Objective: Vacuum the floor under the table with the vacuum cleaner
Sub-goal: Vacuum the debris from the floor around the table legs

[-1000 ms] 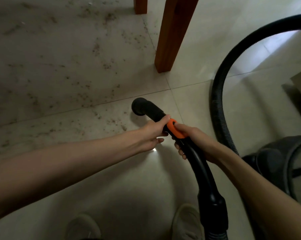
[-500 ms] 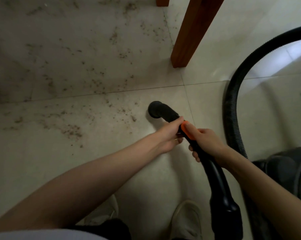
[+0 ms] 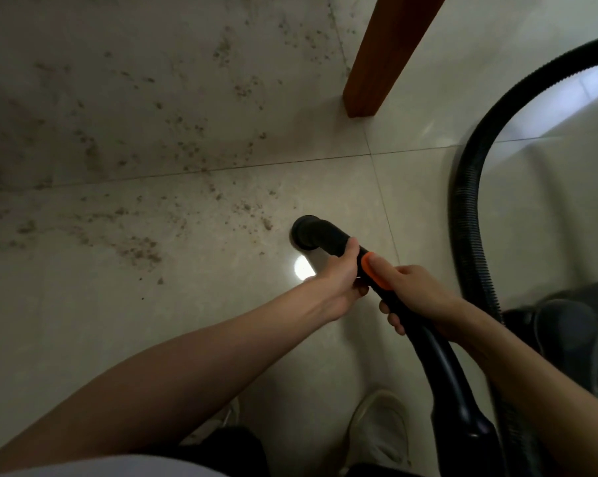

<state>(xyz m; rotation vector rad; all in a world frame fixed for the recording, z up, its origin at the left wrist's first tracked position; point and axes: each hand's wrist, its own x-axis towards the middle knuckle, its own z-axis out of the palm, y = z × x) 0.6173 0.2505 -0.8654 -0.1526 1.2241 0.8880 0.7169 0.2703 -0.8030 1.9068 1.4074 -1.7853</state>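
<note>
Both hands, left hand (image 3: 339,277) ahead of right hand (image 3: 418,297), grip the black vacuum wand (image 3: 328,237) above the crumb-strewn floor (image 3: 153,208).

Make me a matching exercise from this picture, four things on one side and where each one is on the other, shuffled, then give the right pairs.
Things:
1. table leg
2. dirt specks
3. hose
4. shoe

Places:
A. bottom of the view, beside the black tube
B. curving down the right side
C. top, standing on the pale tiles
D. scattered left of the nozzle

Pairs: 1-C, 2-D, 3-B, 4-A
</note>
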